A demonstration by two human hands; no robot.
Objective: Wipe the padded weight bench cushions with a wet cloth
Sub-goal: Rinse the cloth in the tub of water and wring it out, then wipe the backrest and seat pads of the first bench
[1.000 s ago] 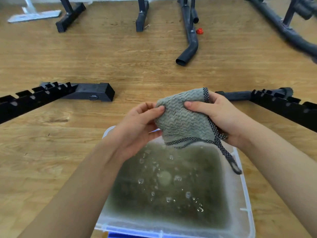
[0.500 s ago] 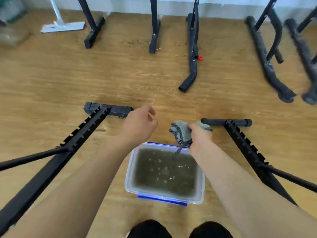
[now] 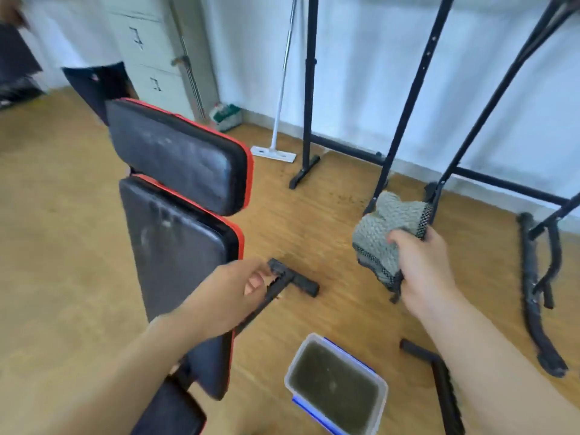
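Observation:
Two black padded bench cushions with red edging stand at the left: a tilted upper cushion (image 3: 175, 155) and, below it, a longer lower cushion (image 3: 175, 255) with pale smears. My right hand (image 3: 423, 271) is closed around a bunched grey wet cloth (image 3: 381, 233) with dark netted trim, held in the air to the right of the cushions. My left hand (image 3: 226, 296) hovers beside the lower cushion's right edge with loosely curled fingers and nothing in it.
A clear tub (image 3: 335, 387) of murky water sits on the wooden floor below my hands. Black frame bars (image 3: 292, 279) lie on the floor, with black uprights (image 3: 309, 89) and a white mop (image 3: 276, 146) by the wall. A person stands at the far left (image 3: 94, 83).
The view has swung up and left from the tub to the bench cushions. My right hand has lifted the cloth away from the tub; my left hand has moved toward the lower cushion.

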